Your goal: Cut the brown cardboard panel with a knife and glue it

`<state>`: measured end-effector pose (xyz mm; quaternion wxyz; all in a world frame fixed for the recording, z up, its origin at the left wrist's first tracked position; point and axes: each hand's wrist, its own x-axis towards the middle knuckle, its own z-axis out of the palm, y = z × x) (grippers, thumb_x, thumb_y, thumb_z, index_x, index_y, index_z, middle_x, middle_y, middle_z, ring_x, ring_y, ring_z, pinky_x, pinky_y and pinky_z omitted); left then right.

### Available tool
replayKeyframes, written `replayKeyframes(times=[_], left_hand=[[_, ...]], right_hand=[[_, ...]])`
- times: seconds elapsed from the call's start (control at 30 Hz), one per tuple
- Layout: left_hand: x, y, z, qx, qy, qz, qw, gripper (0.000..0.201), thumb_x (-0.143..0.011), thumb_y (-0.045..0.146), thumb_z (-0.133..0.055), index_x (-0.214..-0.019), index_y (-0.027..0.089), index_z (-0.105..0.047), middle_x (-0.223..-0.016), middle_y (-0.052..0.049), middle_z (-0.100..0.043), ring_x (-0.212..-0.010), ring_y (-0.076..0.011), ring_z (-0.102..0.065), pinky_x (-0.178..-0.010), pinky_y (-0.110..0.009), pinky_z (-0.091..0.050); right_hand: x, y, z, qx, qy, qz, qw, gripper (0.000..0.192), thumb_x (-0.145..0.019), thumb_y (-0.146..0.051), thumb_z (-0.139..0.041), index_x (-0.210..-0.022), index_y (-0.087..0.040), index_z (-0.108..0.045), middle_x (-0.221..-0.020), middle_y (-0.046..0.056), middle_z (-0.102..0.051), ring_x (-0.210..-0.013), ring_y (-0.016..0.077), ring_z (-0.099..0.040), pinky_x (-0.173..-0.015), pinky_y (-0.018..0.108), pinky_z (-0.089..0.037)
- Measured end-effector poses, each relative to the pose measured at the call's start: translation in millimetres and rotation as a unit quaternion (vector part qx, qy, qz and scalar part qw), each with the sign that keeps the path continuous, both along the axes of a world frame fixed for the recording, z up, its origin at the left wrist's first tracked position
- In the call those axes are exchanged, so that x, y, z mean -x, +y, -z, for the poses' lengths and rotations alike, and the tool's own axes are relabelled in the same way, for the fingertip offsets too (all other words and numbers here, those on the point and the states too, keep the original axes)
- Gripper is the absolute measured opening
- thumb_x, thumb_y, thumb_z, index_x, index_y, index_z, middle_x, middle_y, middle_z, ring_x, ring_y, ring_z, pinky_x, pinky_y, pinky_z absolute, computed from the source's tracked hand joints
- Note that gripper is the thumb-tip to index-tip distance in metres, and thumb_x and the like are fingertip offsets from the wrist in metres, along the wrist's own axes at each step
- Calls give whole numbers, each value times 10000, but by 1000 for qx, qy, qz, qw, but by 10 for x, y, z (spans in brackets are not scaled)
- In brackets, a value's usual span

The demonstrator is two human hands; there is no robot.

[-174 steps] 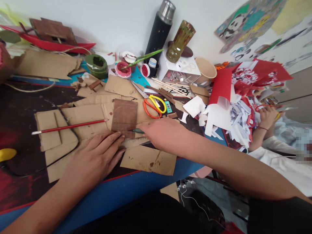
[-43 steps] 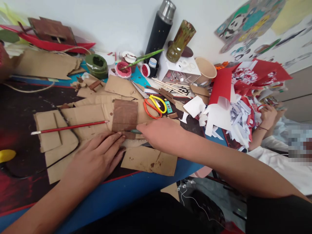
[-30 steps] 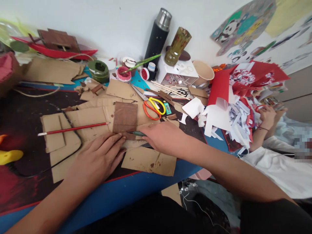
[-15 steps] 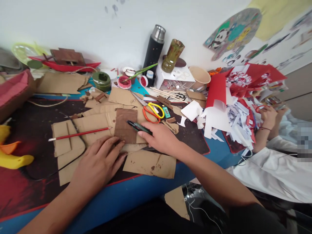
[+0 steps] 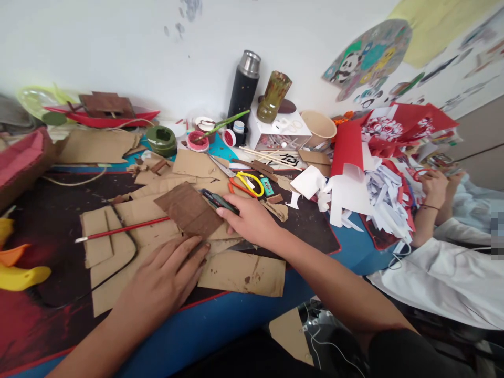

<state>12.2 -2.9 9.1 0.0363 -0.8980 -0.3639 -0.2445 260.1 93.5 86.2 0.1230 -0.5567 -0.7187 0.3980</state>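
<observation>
My right hand (image 5: pixel 252 223) grips a dark utility knife (image 5: pixel 218 201), its tip pointing up and left beside a brown-painted cardboard piece (image 5: pixel 189 210). That piece lies turned at an angle on plain cardboard sheets (image 5: pixel 149 210). My left hand (image 5: pixel 165 281) rests flat on the cardboard, fingertips at the brown piece's lower corner. A red-handled paintbrush (image 5: pixel 122 229) lies to the left on the cardboard. A loose cardboard strip (image 5: pixel 244 273) sits near the table's front edge, just below my hands.
Scissors with orange and yellow handles (image 5: pixel 246 184) lie behind my right hand. A black flask (image 5: pixel 243 89), paint pots (image 5: pixel 197 140) and a white box (image 5: pixel 279 134) stand by the wall. Red and white paper scraps (image 5: pixel 374 178) pile up at right, where another person's hands (image 5: pixel 433 186) work.
The brown piece has turned from square to diagonal. My right hand lifted the knife off its lower edge and moved up to its right side. The view has risen and shifted.
</observation>
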Motion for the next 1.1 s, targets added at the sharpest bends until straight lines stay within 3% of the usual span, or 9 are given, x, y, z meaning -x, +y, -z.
replayKeyframes(times=[0.23, 0.37, 0.5, 0.8, 0.97, 1.1], left_hand=[[-10, -23, -8, 20, -3, 59, 998, 450, -1121, 201, -532, -1546, 231, -676, -1514, -120, -773, -1342, -269, -731, -1161, -428, -541], [-1, -26, -77, 1, -34, 13, 999, 475, -1073, 160, -622, -1533, 271, -669, -1402, -99, -815, -1255, -286, -760, -1083, -459, -586], [-22, 3, -97, 3, -36, -42, 998, 414, -1039, 171, -681, -1447, 232, -720, -1368, -137, -808, -1267, -345, -747, -1087, -530, -587], [-69, 7, -28, 1, 13, 46, 999, 376, -1107, 237, -600, -1449, 160, -736, -1457, -156, -798, -1351, -330, -724, -1189, -489, -537], [-100, -19, -57, 25, -3, 52, 998, 406, -1114, 242, -599, -1496, 206, -733, -1472, -137, -803, -1361, -307, -730, -1202, -479, -508], [-71, -18, -38, 36, -13, 44, 998, 493, -1107, 227, -597, -1595, 227, -666, -1536, -125, -772, -1401, -315, -713, -1199, -482, -512]], right_hand=[[8, 81, 41, -59, -8, -7, 998, 235, -1166, -341, -628, -1303, -204, -762, -938, 24, -776, -905, 200, -730, -856, 308, -489], [-5, 53, 86, -64, 13, -4, 998, 224, -1168, -352, -626, -1286, -213, -755, -974, 27, -774, -917, 201, -735, -858, 303, -495], [-27, 26, 119, -62, 30, 1, 998, 237, -1170, -340, -615, -1325, -215, -743, -964, 22, -774, -909, 201, -744, -855, 302, -506], [14, 31, 73, -50, 27, -3, 998, 211, -1168, -334, -620, -1281, -207, -745, -900, 10, -760, -876, 195, -733, -846, 302, -506], [91, 28, 47, -33, 19, -20, 999, 218, -1166, -341, -613, -1282, -214, -748, -874, 2, -749, -856, 198, -720, -813, 305, -490], [72, 22, 61, -54, 18, -24, 998, 233, -1166, -347, -609, -1297, -215, -749, -961, 23, -781, -903, 203, -718, -826, 308, -484]])
